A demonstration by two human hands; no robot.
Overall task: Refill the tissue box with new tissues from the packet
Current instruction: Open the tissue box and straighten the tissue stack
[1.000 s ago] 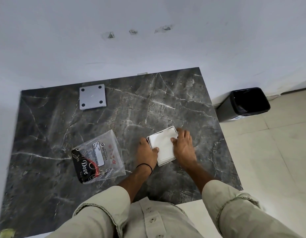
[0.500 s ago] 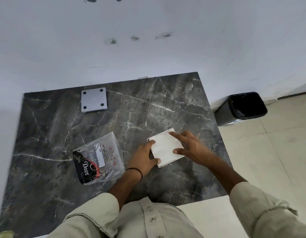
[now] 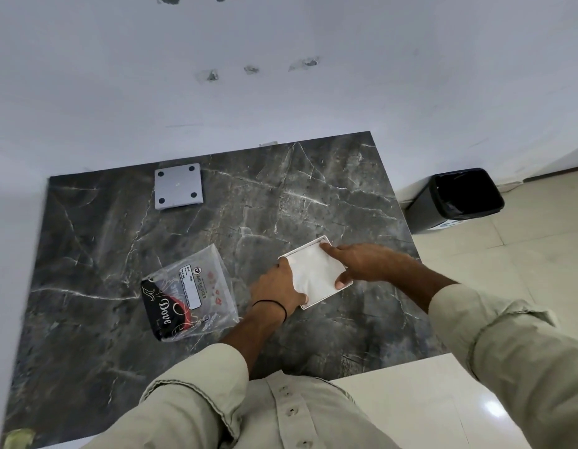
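Observation:
A square white tissue box (image 3: 326,294) lies open on the dark marble table (image 3: 216,241), with white tissues (image 3: 315,272) filling it to the rim. My left hand (image 3: 276,288) rests on the box's left edge, thumb on the tissues. My right hand (image 3: 359,262) lies across the right side, fingertips pressing the far corner and the right rim. A clear plastic tissue packet (image 3: 190,293) with black and red print lies flat to the left of the box. A grey square lid (image 3: 178,190) with four black feet lies upside down at the back of the table.
A white wall (image 3: 281,76) runs along the table's far edge. A black-lined bin (image 3: 456,199) stands on the tiled floor to the right of the table. My sleeves fill the lower foreground.
My right hand has slid from the box's near right side to reach across its far corner and right rim. My left hand stays on the left edge. The box has barely moved.

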